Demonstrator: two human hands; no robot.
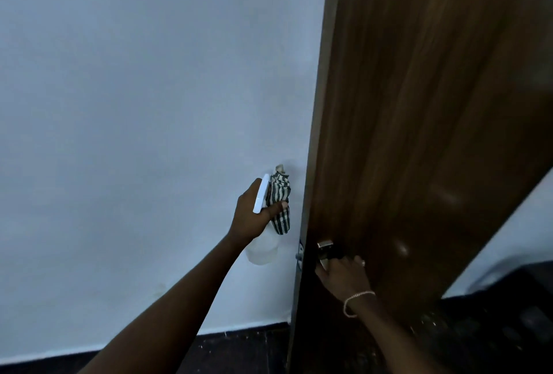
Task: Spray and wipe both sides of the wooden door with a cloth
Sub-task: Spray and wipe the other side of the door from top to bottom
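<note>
1. pale wall point(134, 104) fills the frame from 7 to 12 o'clock above a dark floor point(239, 349); the wooden door point(419, 104) stands ajar from 12 to 5 o'clock, its narrow edge turned toward the camera.
2. left hand point(254, 215), just below centre at 6 o'clock, grips a spray bottle point(263, 249) and a striped cloth point(279, 203) bunched together, near the wall and just beside the door edge.
3. right hand point(344, 276), at 5 o'clock, curls round the door handle point(324, 249).
4. likely risk: with one fist carrying two things, the cloth could slip when the trigger is squeezed; swinging the door toward 9 o'clock could pinch the bottle or knuckles against the wall.
5. the gap between door edge and wall looks tight; freer floor shows at 4 o'clock, past the door.
</note>
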